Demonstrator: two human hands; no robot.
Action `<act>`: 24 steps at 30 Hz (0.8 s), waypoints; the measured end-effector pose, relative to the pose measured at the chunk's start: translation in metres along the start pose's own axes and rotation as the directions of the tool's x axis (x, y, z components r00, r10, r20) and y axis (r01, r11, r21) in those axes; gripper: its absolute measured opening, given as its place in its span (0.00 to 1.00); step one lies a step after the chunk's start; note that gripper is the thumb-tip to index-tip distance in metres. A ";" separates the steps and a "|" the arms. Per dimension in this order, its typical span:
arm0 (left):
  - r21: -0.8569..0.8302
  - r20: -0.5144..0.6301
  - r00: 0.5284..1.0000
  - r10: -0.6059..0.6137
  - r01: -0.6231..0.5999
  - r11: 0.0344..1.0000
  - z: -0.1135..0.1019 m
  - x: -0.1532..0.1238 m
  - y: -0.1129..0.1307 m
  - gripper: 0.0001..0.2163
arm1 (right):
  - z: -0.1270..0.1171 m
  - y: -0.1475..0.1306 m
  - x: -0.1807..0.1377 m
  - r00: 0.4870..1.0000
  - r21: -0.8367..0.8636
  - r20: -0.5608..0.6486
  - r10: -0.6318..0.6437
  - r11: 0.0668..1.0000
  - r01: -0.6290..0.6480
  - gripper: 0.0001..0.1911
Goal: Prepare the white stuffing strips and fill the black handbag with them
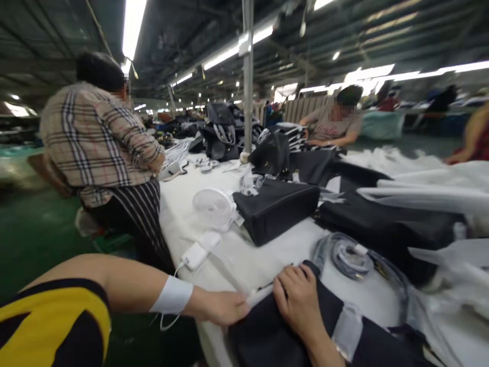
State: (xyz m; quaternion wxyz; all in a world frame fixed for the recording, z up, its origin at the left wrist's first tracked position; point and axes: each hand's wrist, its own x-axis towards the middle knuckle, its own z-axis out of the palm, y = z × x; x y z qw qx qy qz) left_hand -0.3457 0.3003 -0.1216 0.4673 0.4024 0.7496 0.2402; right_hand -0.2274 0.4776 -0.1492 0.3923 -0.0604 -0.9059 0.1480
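Observation:
A black bag (263, 331) lies on the white table at the bottom of the head view, close to my body. At its left edge, my left hand (225, 307) grips the material, with the fingers drawn together; a white band circles that wrist. My right hand (298, 298) lies over the top of the bag, its fingers curled around the far edge. Between the hands, a thin dark strip with a pale end shows at the bag's edge, too blurred to name. A plastic-wrapped piece (347, 329) rests on the dark material beside my right wrist.
A white fan (214, 209) and a white power bank (200, 251) with a cable sit beyond my left hand. Another black bag (277, 206) stands ahead. Wrapped coiled straps (351, 257) lie to the right. Co-workers (101, 132) are left and across the table, near a metal post (248, 76).

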 end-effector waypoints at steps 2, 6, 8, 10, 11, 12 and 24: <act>0.110 -0.048 0.999 0.003 0.002 0.994 0.006 -0.014 -0.010 0.17 | 0.003 0.001 0.002 0.999 0.014 0.047 0.020 1.000 -0.021 0.13; 0.220 -0.131 0.990 0.041 -0.011 0.975 0.004 -0.026 -0.012 0.19 | 0.009 0.004 0.001 0.993 0.001 0.108 0.048 0.999 -0.049 0.12; 0.127 -0.111 0.994 0.013 0.001 0.992 -0.003 -0.024 -0.010 0.18 | 0.010 0.005 0.001 0.992 -0.015 0.117 0.057 0.998 -0.055 0.12; -0.004 -0.062 0.996 -0.066 0.066 0.998 -0.010 -0.016 -0.008 0.16 | 0.010 0.005 0.001 0.991 -0.025 0.118 0.061 0.998 -0.058 0.13; -0.076 -0.030 0.990 -0.135 0.132 0.988 -0.013 -0.010 -0.007 0.15 | 0.010 0.005 0.001 0.991 -0.026 0.118 0.061 0.998 -0.058 0.13; -0.140 0.009 0.977 -0.214 0.213 0.967 -0.016 -0.004 -0.005 0.13 | 0.010 0.005 0.002 0.991 -0.025 0.119 0.060 0.998 -0.057 0.12; -0.100 0.198 0.893 -0.405 0.429 0.898 -0.019 0.061 0.039 0.14 | 0.013 0.031 0.005 0.951 -0.167 -0.103 -0.291 0.948 0.271 0.11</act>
